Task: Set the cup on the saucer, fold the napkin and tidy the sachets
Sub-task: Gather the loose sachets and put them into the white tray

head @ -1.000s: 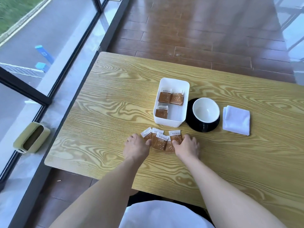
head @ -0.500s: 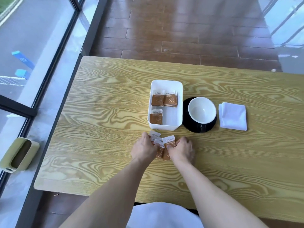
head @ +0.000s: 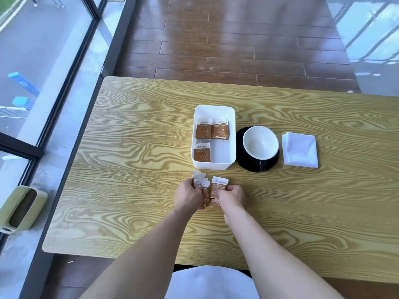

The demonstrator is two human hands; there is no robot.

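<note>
Several brown-and-white sachets [head: 212,187] lie bunched on the wooden table [head: 129,169], just in front of a white rectangular box [head: 213,108]. My left hand [head: 190,196] grips the left part of the bunch, and my right hand [head: 232,196] pinches the right part. More sachets [head: 212,130] lie inside the box. Right of the box, a white cup [head: 260,145] sits on a black saucer [head: 257,167]. A folded white napkin [head: 300,148] lies to the right of the saucer.
The table's left edge runs along a glass wall with dark frames. A pale green container [head: 20,209] sits on the ledge below the table's left side. Dark wooden floor lies beyond the far edge.
The sachets were spread out in a row; both hands have pushed them together into an overlapping bunch. The camera view has shifted slightly.
</note>
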